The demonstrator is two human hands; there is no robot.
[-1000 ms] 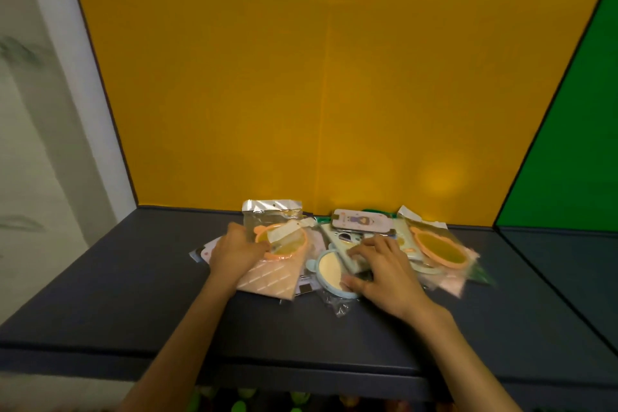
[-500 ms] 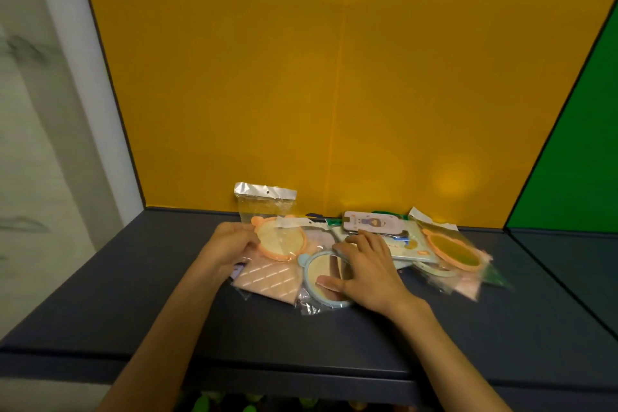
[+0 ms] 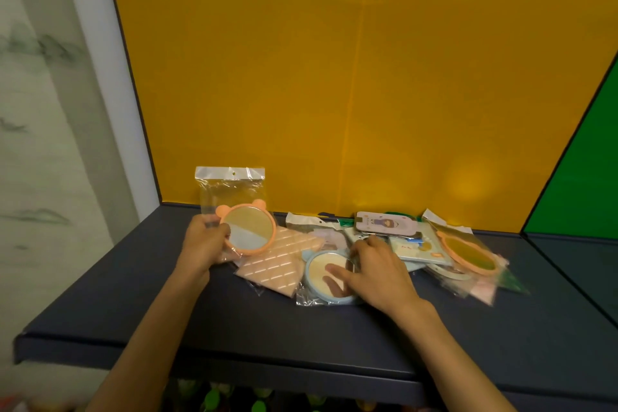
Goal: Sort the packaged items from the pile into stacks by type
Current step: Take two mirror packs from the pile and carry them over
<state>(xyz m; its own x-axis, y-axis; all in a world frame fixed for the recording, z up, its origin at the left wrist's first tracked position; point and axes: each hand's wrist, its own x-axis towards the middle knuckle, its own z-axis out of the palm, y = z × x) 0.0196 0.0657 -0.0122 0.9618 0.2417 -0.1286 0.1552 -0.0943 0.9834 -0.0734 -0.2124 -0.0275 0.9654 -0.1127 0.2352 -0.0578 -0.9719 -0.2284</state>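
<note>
1. Yellow wall panel [image 3: 334, 77] fills the upper frame, a green panel [image 3: 582, 170] sits at the right edge, and a dark grey shelf [image 3: 133, 304] runs across the lower half with the pile of packaged items [image 3: 384, 247] at its centre, against the wall
2. Compared with half a second ago, the left hand [image 3: 204, 244] has lifted the orange bear-eared mirror [image 3: 248, 230] in its clear bag off the pile; it now stands nearly upright at centre left, its hang tab up against the yellow wall
3. That left hand grips the bag's lower left edge, thumb over the front
4. The right hand [image 3: 378, 269] remains on the pile as before, fingers curled round the right rim of the blue-rimmed mirror [image 3: 329, 278], which lies flat in its bag at lower centre
5. No writing can be read; a card pack [image 3: 386, 223] at the back shows a small cartoon figure, with any lettering too blurred
6. Count of round mirrors: three, two orange (one held, one orange mirror [image 3: 468, 252] lying at centre right) and one blue
7. One pink quilted pouch [image 3: 277, 264] lies between the two hands
8. Other flat packs under the card pack overlap too much to count
</note>
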